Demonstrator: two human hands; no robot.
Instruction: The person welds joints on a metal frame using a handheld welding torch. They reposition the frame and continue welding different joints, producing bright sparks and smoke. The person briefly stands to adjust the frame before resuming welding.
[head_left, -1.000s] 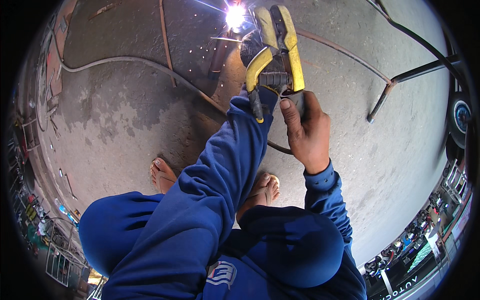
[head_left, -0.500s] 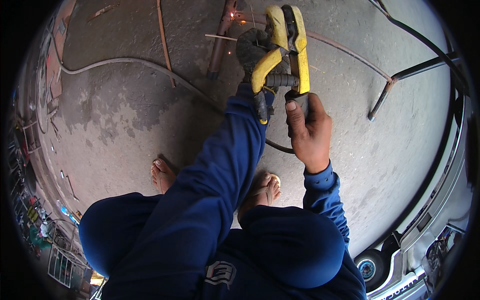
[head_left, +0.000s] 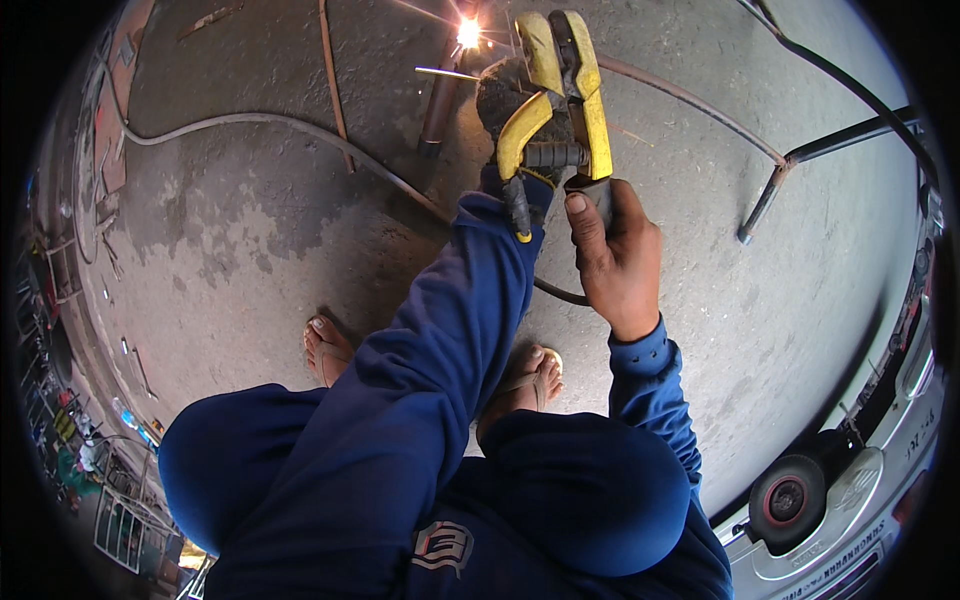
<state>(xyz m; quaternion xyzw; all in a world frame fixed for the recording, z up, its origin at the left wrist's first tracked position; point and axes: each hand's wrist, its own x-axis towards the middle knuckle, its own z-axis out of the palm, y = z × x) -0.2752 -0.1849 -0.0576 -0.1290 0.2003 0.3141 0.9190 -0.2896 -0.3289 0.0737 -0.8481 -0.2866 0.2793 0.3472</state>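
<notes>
My right hand is closed round the dark handle of a yellow welding electrode holder, its jaws pointing away from me. My left hand, in a dark glove, lies behind the holder's jaws. Its fingers look closed, though the holder partly covers them and what they grip is unclear. A thin pale rod sticks out to the left beside the glove. Just beyond, a bright welding arc burns at the upper end of a brown steel pipe, throwing sparks. Glare hides the joint.
A bent metal tube frame stands at the right. A grey cable crosses the concrete floor on the left, near a thin rusty bar. My sandalled feet are below. A vehicle wheel shows at lower right.
The small orange glow at the pipe joint has become a bright arc with sparks. The holder has shifted slightly left. At lower right, a different vehicle part and wheel show.
</notes>
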